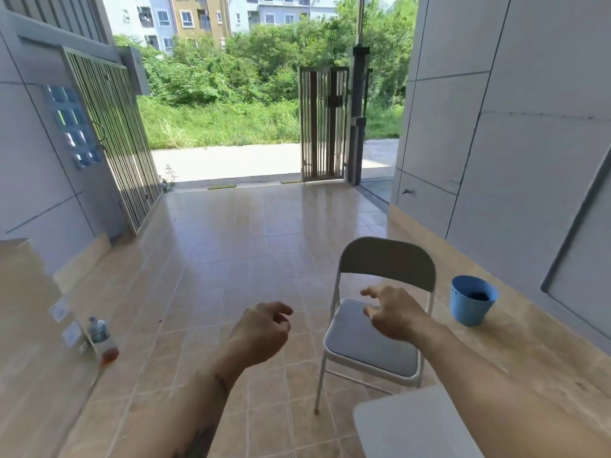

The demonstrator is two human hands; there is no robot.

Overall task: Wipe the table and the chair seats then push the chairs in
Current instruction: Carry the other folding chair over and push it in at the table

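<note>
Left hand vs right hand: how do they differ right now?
The left hand hangs over bare floor tiles, while the right hand is in front of the chair, over its seat. The left hand's fingers curl loosely inward; the right hand's spread forward toward the backrest. Both are empty, with no cloth, and neither plainly touches anything.

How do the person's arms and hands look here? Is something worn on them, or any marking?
Both forearms are bare, with no sleeves in view. The left hand and the right hand wear no gloves, and no rings or watch can be seen. The left forearm carries dark tattoo marks: a thin line near the wrist and a larger, blurred pattern lower down.
</note>
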